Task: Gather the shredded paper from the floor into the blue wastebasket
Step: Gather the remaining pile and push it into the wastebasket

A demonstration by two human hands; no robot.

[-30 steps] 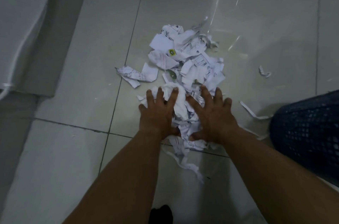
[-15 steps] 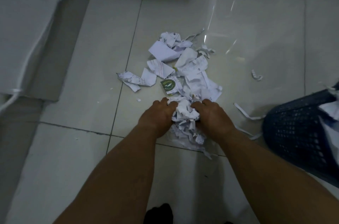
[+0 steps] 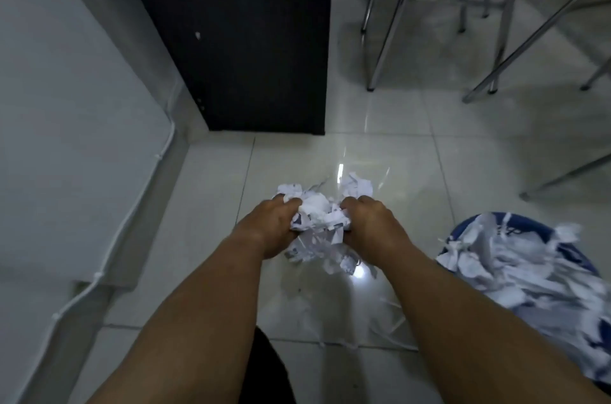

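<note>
Shredded white paper [image 3: 317,222] is now bunched in a crumpled wad between both hands. The left hand [image 3: 267,225] grips its left side with curled fingers and the right hand [image 3: 367,222] grips its right side the same way. Half a second ago the hands were down on the pale glossy tiled floor [image 3: 413,155], squeezing the pile together. Now the wad looks lifted clear, with loose tails hanging under it. I judge the scoop done and the carry to the bin next.

The round blue mesh wastebasket [image 3: 572,255] stands on the floor just right of the right forearm. It is already heaped with white scraps [image 3: 496,268] that spill over its rim. The new load may slide off unless it is pressed down.

A few thin paper strips [image 3: 393,327] lie on the tiles by the right forearm, so more passes are needed. I cannot tell whether the scraps [image 3: 357,185] just past the fingers belong to the wad or lie on the floor.

Further out, a tall black cabinet panel [image 3: 238,40] stands at the far edge of the floor. A chrome-legged chair with a red seat [image 3: 390,23] stands to the right of it. A white cable [image 3: 125,228] runs along the left wall edge. Nothing blocks the short path to the basket.
</note>
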